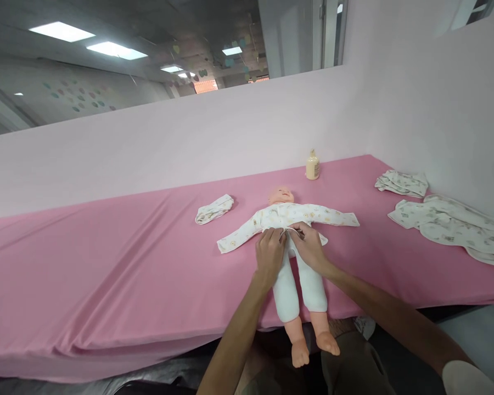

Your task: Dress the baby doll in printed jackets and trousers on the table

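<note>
A baby doll lies on its back with its head away from me and its bare feet past the table's near edge. It wears a white printed long-sleeved baby top, sleeves spread wide, and plain white leggings. At its waist, my left hand and my right hand are close together, fingers pinched. A thin white tie string runs between them, and both hands grip it at the front of the top. My fingers partly hide the string's ends.
A pink sheet covers the long table. Folded printed cloth lies left of the doll's head. A cream pump bottle stands near the wall. At right lie a folded printed garment and a spread one. A mirror spans the wall.
</note>
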The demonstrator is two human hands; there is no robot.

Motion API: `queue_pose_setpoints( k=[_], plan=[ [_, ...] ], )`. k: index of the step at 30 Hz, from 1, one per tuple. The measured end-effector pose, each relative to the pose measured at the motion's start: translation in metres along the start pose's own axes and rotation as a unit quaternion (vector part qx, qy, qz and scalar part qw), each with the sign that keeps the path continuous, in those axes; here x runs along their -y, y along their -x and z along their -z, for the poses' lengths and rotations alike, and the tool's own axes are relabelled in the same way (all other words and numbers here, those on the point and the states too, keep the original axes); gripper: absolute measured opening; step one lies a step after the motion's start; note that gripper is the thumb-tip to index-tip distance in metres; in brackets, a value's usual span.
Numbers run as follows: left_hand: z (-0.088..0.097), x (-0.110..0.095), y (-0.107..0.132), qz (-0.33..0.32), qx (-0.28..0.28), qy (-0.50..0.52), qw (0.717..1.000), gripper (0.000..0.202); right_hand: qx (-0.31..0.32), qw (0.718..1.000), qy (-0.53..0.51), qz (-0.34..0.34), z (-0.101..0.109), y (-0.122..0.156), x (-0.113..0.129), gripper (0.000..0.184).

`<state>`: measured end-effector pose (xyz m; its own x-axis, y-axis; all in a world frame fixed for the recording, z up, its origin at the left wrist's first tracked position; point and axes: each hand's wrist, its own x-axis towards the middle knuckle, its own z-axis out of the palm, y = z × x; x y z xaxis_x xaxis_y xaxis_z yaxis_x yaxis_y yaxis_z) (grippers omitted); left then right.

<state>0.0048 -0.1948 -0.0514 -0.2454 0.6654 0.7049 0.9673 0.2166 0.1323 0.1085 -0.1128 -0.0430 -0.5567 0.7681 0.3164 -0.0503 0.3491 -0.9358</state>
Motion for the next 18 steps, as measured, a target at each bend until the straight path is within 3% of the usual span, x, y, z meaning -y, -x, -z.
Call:
queue_pose_setpoints(
  k=[10,18],
  plan=[
    [-0.004,-0.003,0.001,-0.003,-0.005,0.008,1.0,0.014,-0.01,1.0,0.013,0.012,-0.002,0.002,0.001,0.019],
    [0.002,-0.007,-0.002,0.072,0.05,0.047,0.995,0.023,-0.004,0.996,0.045,0.075,-0.005,0.012,-0.004,0.021]
  ],
)
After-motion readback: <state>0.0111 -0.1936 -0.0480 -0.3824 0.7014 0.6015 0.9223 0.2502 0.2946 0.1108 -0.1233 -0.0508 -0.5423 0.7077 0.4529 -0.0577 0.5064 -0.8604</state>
